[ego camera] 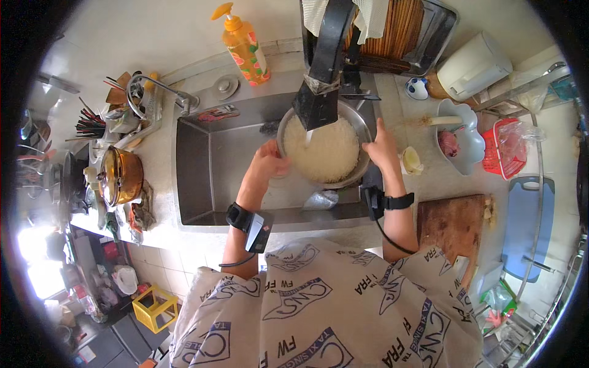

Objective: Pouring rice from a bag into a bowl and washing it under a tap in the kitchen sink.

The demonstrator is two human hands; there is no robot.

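Observation:
A round metal bowl (363, 161) is over the right half of the stainless steel sink (193, 170). White rice grains (326, 156) fill much of the bowl's visible inside. My left hand (267, 161) is at its left rim, slightly blurred, with curled fingers. On the opposite side, my right hand (383, 145) grips the rim, thumb against the edge and index finger stretched out. Directly above the rice is a black faucet spout (317, 106), with a thin whitish stream below it. A crumpled clear plastic piece (322, 200) lies in the sink near the bowl.
An orange pump bottle (247, 55) stands behind the sink. Leftward are a curved metal tap (184, 102) and an amber glass pot (122, 175). To the right are a small cup (411, 161), a scalloped light-blue dish (469, 152) and a wooden cutting board (451, 221). Chopsticks (400, 27) fill a tray behind.

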